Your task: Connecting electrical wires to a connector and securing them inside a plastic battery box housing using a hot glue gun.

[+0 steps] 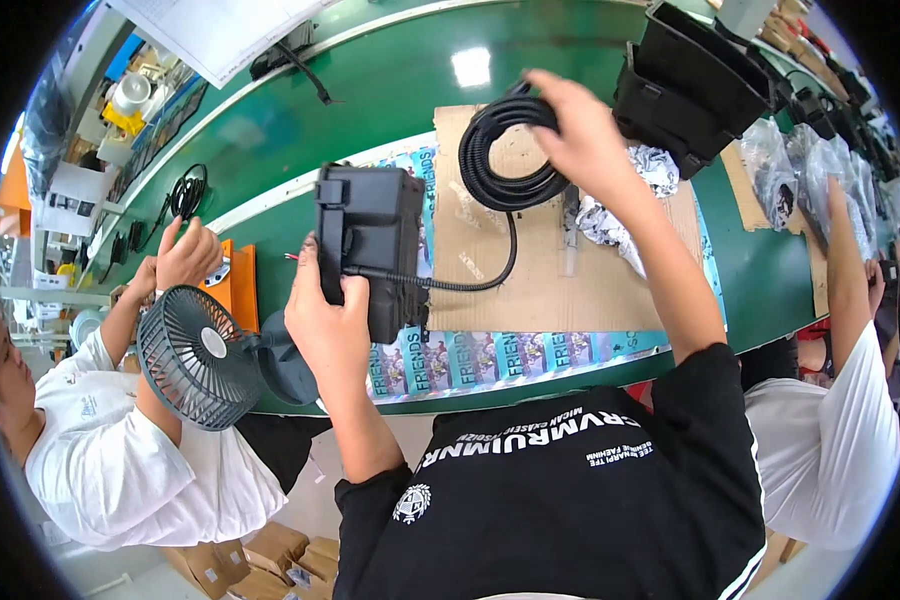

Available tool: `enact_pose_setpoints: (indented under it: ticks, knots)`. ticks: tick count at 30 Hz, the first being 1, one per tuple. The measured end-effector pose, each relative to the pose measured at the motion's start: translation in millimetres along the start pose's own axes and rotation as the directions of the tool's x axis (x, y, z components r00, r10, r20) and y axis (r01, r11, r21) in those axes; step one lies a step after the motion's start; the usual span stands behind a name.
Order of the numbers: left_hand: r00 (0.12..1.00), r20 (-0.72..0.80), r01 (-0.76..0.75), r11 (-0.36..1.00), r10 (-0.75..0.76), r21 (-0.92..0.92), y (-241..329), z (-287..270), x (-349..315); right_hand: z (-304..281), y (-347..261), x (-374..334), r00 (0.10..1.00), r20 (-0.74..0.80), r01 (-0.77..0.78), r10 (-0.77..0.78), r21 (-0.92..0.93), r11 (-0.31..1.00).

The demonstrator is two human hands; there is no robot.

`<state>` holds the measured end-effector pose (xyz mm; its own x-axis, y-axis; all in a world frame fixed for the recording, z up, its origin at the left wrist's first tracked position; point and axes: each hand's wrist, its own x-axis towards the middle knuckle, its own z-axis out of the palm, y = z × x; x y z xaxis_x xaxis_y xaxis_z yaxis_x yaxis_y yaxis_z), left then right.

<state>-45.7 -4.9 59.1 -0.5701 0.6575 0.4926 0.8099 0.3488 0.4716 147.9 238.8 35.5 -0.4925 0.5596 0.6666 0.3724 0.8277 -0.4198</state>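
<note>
My left hand (pixel 328 325) grips a black plastic box (pixel 385 225) by its near left side, thumb across its face and fingers along the edge. Out of the box runs a black corrugated tube (pixel 470 287), curving up to a coil of black cable (pixel 478 165). My right hand (pixel 582 135) is closed on the upper right of that coil, above a flat cardboard sheet (pixel 540 295). A thin red wire end (pixel 291 256) pokes out beside my left fingers. Crumpled white patterned cloth (pixel 610 228) and a marker-like dark tool (pixel 570 218) lie right of the coil.
Black open bins (pixel 685 90) stand at the back right on the green bench (pixel 390 90). A dark desk fan (pixel 205 345) stands at the left, near a co-worker (pixel 140 450) and an orange holder (pixel 238 290). Another person (pixel 820 430) reaches toward plastic-wrapped parts (pixel 770 170).
</note>
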Motion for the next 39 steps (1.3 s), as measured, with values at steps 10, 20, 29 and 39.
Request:
enact_pose_setpoints:
  ticks: [10,20,29,39]
  knots:
    - [0.282,0.631,0.419,0.499,0.723,-0.759,147.7,180.2,-30.0,-239.6,-60.4,32.6,0.845,-0.339,0.169,-0.412,-0.563,0.809]
    - [0.223,0.72,0.551,0.524,0.657,-0.649,245.8,289.7,-86.2,-286.3,195.4,-51.6,0.971,-0.136,-0.237,0.194,-0.539,0.808]
    - [0.216,0.751,0.109,0.749,0.624,-0.654,254.6,321.8,-66.0,-201.7,284.5,-120.7,0.582,0.124,-0.557,0.804,-0.66,0.505]
    - [0.527,0.292,-0.095,0.397,0.798,-0.913,194.5,139.6,-48.9,-252.2,-120.3,154.8,0.987,0.073,0.157,-0.143,-0.243,0.957]
